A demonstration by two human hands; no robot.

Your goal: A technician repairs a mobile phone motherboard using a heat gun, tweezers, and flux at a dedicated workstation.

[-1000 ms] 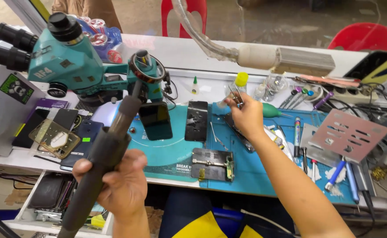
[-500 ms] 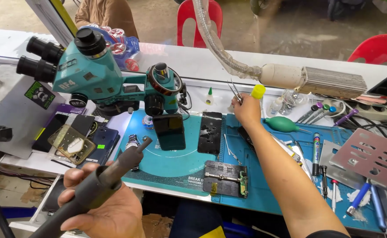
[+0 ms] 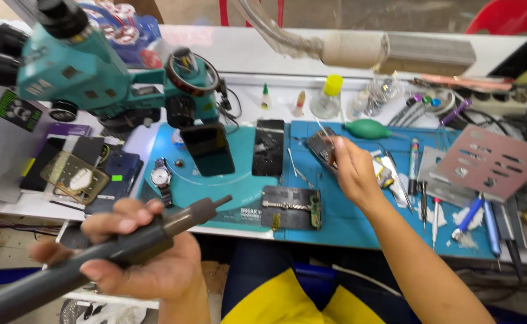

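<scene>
My left hand [image 3: 155, 273] is closed around a dark grey hot-air wand [image 3: 119, 249], held low at the near left, its nozzle pointing right towards the mat. My right hand [image 3: 353, 174] pinches thin metal tweezers [image 3: 322, 131] over a small dark phone part [image 3: 317, 147] on the blue work mat [image 3: 347, 222]. A black phone [image 3: 208, 150] lies under the teal microscope [image 3: 95, 72], with an opened phone body [image 3: 268, 147] beside it. A clamp fixture with a circuit board [image 3: 290, 207] sits at the mat's near edge.
A wristwatch [image 3: 161, 177] and phone covers [image 3: 74, 177] lie left of the mat. A green bulb blower [image 3: 365, 129], small bottles [image 3: 326, 99], screwdrivers [image 3: 422, 198] and a pinkish perforated plate [image 3: 491, 162] crowd the right. A fume hose [image 3: 347, 48] hangs across the back.
My left hand has lowered the wand from a steep angle to nearly level. My right hand has come back from the bottles at the rear to the small dark part.
</scene>
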